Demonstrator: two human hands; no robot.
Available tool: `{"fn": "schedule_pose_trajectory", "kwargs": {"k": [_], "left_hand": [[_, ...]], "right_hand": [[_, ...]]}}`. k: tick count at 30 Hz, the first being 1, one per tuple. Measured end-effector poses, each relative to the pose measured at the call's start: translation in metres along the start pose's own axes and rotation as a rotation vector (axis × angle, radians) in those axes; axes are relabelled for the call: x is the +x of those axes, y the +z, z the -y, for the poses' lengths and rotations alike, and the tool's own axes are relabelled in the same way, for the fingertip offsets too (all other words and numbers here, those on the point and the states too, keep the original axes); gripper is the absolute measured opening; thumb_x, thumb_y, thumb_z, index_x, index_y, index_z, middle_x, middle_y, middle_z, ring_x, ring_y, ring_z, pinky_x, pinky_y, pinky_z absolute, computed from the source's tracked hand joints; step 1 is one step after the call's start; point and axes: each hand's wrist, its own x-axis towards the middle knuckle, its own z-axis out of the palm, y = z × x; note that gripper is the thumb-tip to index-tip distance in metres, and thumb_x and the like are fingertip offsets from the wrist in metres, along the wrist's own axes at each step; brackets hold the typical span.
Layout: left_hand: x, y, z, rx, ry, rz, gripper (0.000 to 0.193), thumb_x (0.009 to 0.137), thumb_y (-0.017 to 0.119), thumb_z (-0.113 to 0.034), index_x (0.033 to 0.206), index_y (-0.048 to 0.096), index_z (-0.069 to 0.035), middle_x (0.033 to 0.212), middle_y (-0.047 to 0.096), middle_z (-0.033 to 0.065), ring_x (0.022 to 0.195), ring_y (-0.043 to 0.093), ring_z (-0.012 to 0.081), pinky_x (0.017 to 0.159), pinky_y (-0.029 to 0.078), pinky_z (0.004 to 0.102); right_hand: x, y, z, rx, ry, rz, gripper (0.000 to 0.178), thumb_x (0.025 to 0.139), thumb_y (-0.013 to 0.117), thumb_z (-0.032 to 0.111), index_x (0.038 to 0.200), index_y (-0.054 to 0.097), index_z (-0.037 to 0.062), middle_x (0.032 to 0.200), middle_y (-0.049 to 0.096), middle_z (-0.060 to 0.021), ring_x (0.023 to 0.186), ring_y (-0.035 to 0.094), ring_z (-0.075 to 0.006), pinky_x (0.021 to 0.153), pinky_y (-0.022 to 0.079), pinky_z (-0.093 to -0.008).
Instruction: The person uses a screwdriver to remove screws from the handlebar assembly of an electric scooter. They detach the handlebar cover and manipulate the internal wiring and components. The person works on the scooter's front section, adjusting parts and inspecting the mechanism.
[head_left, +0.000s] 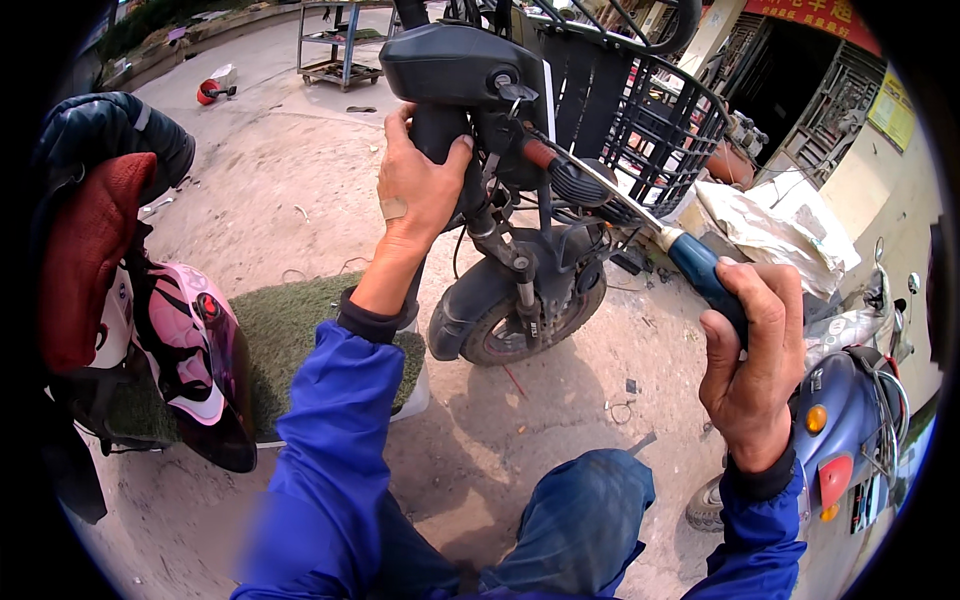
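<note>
My left hand [420, 195] is wrapped around the black steering column [438, 130] of an electric scooter, just below its dark dash housing [445, 62]. A key [513, 92] hangs from the lock on that housing. In my right hand [755, 365] is a screwdriver [700, 270] with a dark blue handle. Its long metal shaft slants up and left, past a round ribbed black part [585, 183], toward a reddish-brown piece [540, 153] beside the column. Whether the tip touches anything, I cannot tell. Below stands the front wheel [545, 320].
A black basket [660, 120] is mounted at the scooter's front. Pink helmet [185, 330] and green mat [285, 330] lie at left. A blue scooter [845, 420] is parked at right, near white sheeting [780, 235]. Farther back is a metal cart [345, 45].
</note>
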Motion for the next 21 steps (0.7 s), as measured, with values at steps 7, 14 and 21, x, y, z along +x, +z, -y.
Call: {"fn": "schedule_pose_trajectory", "kwargs": {"k": [7, 14, 21], "left_hand": [[-0.001, -0.001, 0.000, -0.040, -0.020, 0.029, 0.073, 0.085, 0.083, -0.025, 0.144, 0.048, 0.001, 0.117, 0.073, 0.0258, 0.103, 0.075, 0.0399, 0.091, 0.058, 0.0473], [0.000, -0.003, 0.000, -0.046, -0.026, 0.044, 0.070, 0.086, 0.082, -0.023, 0.143, 0.049, 0.001, 0.116, 0.074, 0.0250, 0.102, 0.076, 0.0394, 0.091, 0.059, 0.0468], [-0.001, -0.005, -0.003, -0.065, -0.051, 0.060, 0.070, 0.087, 0.081, -0.022, 0.144, 0.049, 0.001, 0.115, 0.074, 0.0250, 0.102, 0.076, 0.0391, 0.091, 0.059, 0.0468]], "right_hand": [[0.009, -0.009, 0.009, 0.088, 0.097, 0.014, 0.046, 0.092, 0.077, 0.003, 0.135, 0.059, -0.0024, 0.110, 0.063, -0.0194, 0.094, 0.064, -0.0323, 0.086, 0.055, -0.0394], [0.006, -0.008, 0.014, 0.194, 0.269, 0.073, 0.042, 0.091, 0.076, -0.001, 0.130, 0.062, 0.0002, 0.110, 0.062, -0.0215, 0.094, 0.064, -0.0352, 0.078, 0.055, -0.0397], [0.008, -0.004, 0.013, -0.041, 0.023, 0.046, 0.041, 0.091, 0.079, 0.003, 0.129, 0.064, -0.0003, 0.100, 0.061, -0.0174, 0.077, 0.063, -0.0322, 0.063, 0.054, -0.0384]]}}
